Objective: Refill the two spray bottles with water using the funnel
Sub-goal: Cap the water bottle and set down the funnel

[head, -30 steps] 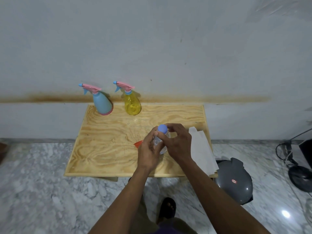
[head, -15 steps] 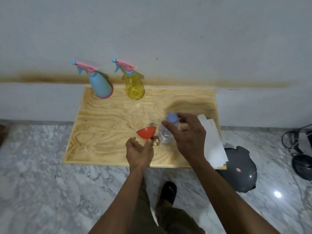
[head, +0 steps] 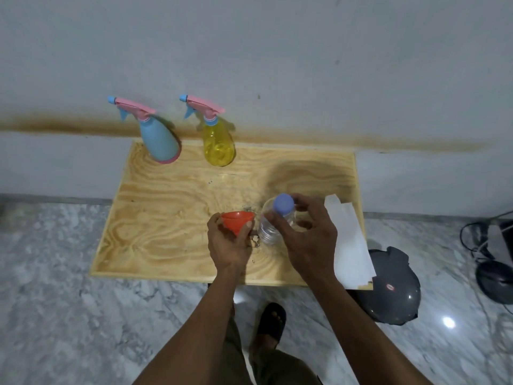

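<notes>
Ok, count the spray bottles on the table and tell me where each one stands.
2. The blue spray bottle stands at the table's far left corner by the wall; the yellow spray bottle stands just to its right. Nothing suggests another is hidden.

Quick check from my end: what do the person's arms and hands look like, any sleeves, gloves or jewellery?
Both forearms are bare, with no sleeve showing up to the frame edge. The left hand and right hand wear no gloves. No rings, watch or bracelets are visible. No cables or markings show on either arm.
</notes>
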Tool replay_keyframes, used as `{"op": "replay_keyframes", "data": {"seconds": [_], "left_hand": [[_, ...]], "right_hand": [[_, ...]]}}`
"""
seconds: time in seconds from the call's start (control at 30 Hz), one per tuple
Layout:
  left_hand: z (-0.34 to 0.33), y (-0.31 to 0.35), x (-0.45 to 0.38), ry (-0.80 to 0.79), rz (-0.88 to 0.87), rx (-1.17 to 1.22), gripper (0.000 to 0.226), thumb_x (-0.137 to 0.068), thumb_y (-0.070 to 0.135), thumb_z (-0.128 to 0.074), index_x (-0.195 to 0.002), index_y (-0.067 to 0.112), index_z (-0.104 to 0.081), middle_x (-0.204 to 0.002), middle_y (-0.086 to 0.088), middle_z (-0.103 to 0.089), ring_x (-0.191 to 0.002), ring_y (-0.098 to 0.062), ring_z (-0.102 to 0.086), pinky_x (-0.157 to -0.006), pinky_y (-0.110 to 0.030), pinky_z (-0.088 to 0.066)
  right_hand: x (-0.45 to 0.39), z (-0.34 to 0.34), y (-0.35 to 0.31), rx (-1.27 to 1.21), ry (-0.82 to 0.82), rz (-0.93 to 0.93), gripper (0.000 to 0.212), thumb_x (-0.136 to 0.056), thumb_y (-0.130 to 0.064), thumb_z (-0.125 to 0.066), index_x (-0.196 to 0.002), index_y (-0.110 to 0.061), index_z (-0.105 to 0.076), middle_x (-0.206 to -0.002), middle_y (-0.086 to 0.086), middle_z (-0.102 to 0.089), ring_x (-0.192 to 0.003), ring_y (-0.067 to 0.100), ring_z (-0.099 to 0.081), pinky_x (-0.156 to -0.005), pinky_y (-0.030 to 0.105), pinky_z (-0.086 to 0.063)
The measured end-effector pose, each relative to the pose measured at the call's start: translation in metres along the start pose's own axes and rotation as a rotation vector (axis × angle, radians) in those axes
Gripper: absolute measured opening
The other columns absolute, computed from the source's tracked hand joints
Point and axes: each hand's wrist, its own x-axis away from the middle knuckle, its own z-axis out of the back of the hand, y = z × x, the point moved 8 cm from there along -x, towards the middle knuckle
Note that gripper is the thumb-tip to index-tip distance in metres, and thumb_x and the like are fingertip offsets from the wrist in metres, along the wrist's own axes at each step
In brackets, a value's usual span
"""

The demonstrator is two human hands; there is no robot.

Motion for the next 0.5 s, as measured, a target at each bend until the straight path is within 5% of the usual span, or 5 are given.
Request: {"op": "replay_keyframes", "data": {"seconds": [0.1,0.33,0.5], "left_hand": [[0.004,0.010,0.001,-0.042,-0.028,-0.003,0.077,-0.074,0.019,-0.089,-0.138,0.022,-0.046,-0.122,-0.012,-0.064,-0.094,-0.011,-0.067,-0.067,-0.014,-0.053],[0.027,0.022,-0.007,-0.176,-0.097,-0.447,0.078,-0.065,0.036,-0.090,-0.136,0.020,-0.061,-0.120,-0.007,-0.065,-0.105,-0.023,-0.065,-0.086,-0.029,-0.050],[0.030,0.021,-0.015,-0.162,-0.043,-0.580,0.054,-0.070,0.018,-0.089,-0.121,0.013,-0.072,-0.109,-0.009,-0.076,-0.094,-0.020,-0.067,-0.081,-0.021,-0.045]], "right_hand": [[0.000,0.002,-0.003,0.007,-0.003,0.025,0.042,-0.075,-0.043,-0.083,-0.107,-0.021,-0.068,-0.104,-0.008,-0.068,-0.098,0.012,-0.064,-0.082,0.038,-0.053],[0.002,0.002,-0.009,0.011,0.011,0.056,0.040,-0.074,-0.033,-0.087,-0.104,-0.033,-0.061,-0.100,-0.020,-0.062,-0.093,0.017,-0.063,-0.077,0.046,-0.054],[0.002,0.003,-0.012,0.017,0.027,0.073,0.040,-0.074,-0.032,-0.086,-0.104,-0.035,-0.059,-0.100,-0.024,-0.060,-0.093,0.016,-0.062,-0.079,0.039,-0.053]]}}
